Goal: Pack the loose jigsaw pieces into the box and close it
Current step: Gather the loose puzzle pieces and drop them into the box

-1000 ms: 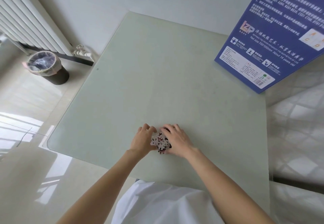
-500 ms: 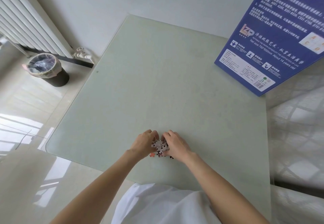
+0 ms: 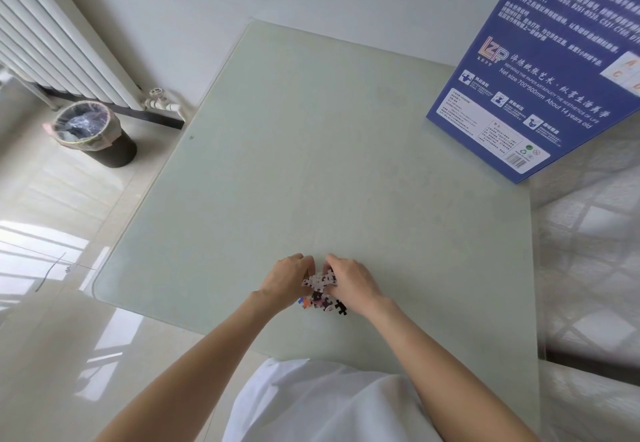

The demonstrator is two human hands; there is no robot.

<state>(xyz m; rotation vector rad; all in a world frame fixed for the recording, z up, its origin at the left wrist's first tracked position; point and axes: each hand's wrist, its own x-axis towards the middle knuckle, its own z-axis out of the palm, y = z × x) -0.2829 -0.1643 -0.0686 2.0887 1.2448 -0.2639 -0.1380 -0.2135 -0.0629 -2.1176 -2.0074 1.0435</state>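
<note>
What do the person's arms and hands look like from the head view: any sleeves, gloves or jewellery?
Both forearms are bare to the frame's bottom edge, with no sleeves on them. The left hand and right hand wear no gloves; no rings or watch show. A white garment covers the torso below.

blue box [image 3: 540, 71] cut off top right

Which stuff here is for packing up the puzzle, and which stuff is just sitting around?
For the job:
jigsaw pieces, gathered between both hands
left hand
right hand
blue box, at the table's far right

Just there:
table
bin on the floor
radiator
</note>
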